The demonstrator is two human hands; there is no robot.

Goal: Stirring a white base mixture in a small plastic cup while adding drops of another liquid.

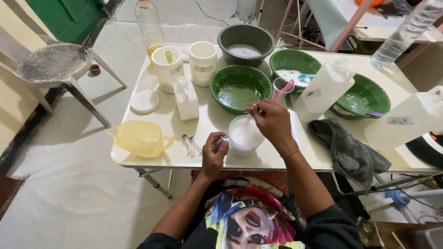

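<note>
Worktop (152, 159), white and crowded, carries everything, and the cup (244, 137) stands close to its near edge, about midway along it and right in front of the person. Behind it, toward the far edge, sit three green bowls, the middle one (239, 88) holding clear liquid, and a grey bowl (246, 42); a grey cloth (347, 148) lies to the cup's right, a yellow jug (140, 137) at the near left corner, two syringes (191, 145) just left of the cup. The cup is a translucent white tub, upright, filled with a pale milky mass. Left hand (213, 154) closes round its left wall, steadying it. Right hand (273, 123) sits just above and to the right of the rim, fingers pinched on a thin white stick (250, 116) that slants down-left into the cup.
</note>
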